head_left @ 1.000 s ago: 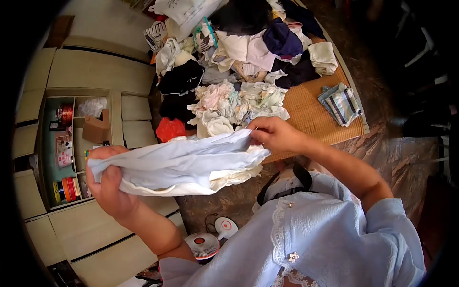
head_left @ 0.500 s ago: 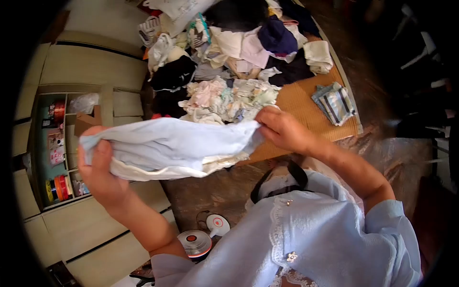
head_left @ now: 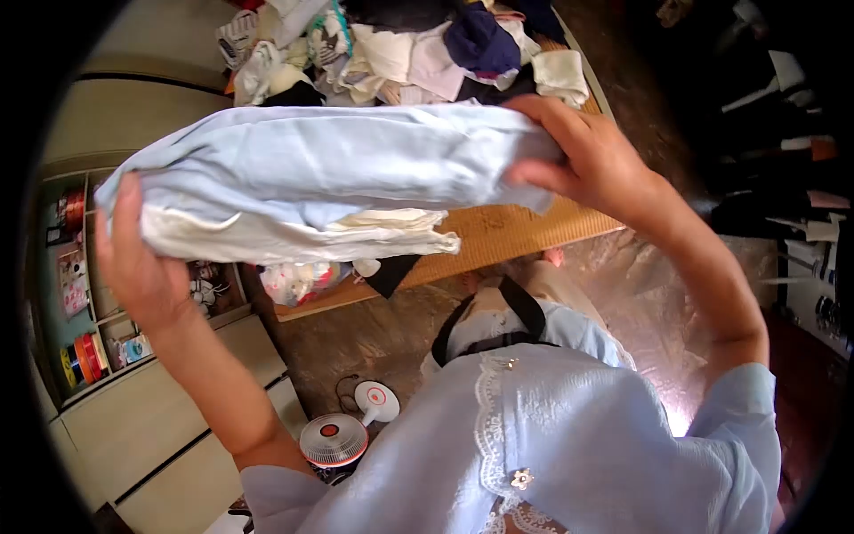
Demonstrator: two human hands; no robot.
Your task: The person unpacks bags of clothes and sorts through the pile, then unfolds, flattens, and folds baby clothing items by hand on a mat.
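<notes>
A light blue garment (head_left: pixel 329 156) with a white part (head_left: pixel 267 238) hanging along its lower edge is stretched sideways between my hands, above the mat. My left hand (head_left: pixel 147 254) is closed on its left end, thumb in front. At the opposite end, my right hand (head_left: pixel 587 151) grips the cloth between thumb and fingers. Which kind of garment it is I cannot make out. Behind it lies a heap of clothes, with a navy piece (head_left: pixel 483 43) and a folded cream cloth (head_left: pixel 560 77) at the right.
The heap rests on a tan woven mat (head_left: pixel 507 236). Shelves with ribbon spools (head_left: pixel 87 356) and pale drawers (head_left: pixel 178 400) line the left side. On the floor stands a small fan-like appliance (head_left: pixel 334 440) beside a white round base (head_left: pixel 377 402).
Both hands have risen with the garment, and it now hides more of the heap. It is spread wider, with its blue side more fully shown. The view has shifted too.
</notes>
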